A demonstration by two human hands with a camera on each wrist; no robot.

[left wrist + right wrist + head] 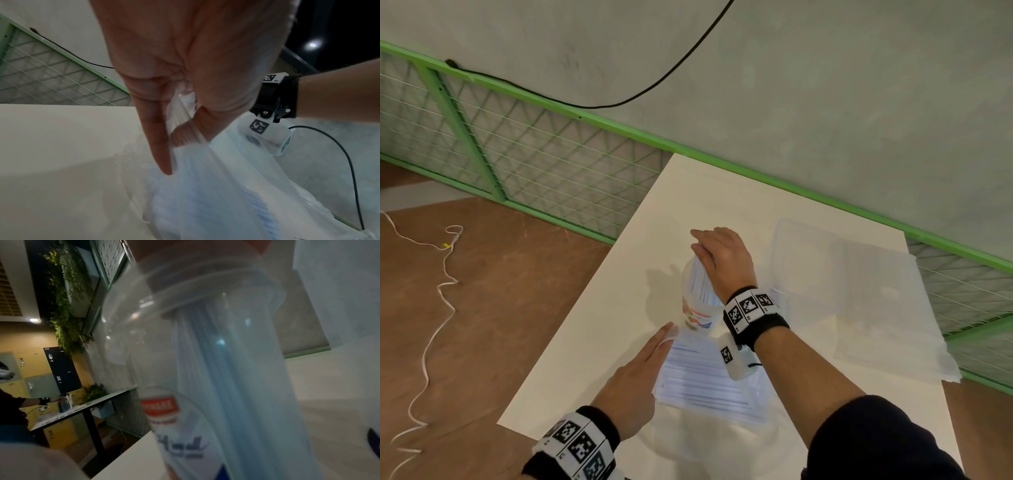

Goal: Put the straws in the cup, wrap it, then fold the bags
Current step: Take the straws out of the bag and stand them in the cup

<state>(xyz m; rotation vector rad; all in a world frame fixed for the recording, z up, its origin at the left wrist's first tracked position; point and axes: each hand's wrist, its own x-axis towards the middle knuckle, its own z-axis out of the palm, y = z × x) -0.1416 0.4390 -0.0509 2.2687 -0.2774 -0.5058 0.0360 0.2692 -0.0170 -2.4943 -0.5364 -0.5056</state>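
Standing upright on the white table (592, 308), the clear cup (697, 301) already holds a bunch of pale blue straws (218, 369) that rise past its rim. The right hand (722, 260) sits over the cup mouth with fingers laid on the straw tops; whether they pinch the straws I cannot tell. Just beside the cup, nearer the person, lies a clear bag (709, 373) still full of straws. The left hand (185, 68) pinches that bag's open edge between thumb and fingers. Further right lie flat clear bags (859, 291), overlapping.
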